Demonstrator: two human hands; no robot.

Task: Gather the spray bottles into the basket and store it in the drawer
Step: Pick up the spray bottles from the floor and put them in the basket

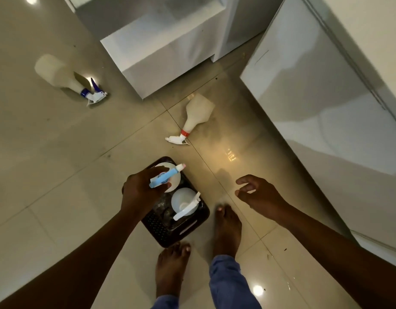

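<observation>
A dark perforated basket stands on the tiled floor in front of my feet. Inside it stands a white spray bottle with a white trigger. My left hand grips a white bottle with a light blue trigger head over the basket's far end. My right hand hovers to the right of the basket, fingers apart and holding nothing. A white bottle with a red collar lies on the floor beyond the basket. Another with a blue collar lies at the far left.
An open white drawer juts out from the cabinet at the top centre. A glossy white cabinet front runs along the right side. My bare feet stand just behind the basket.
</observation>
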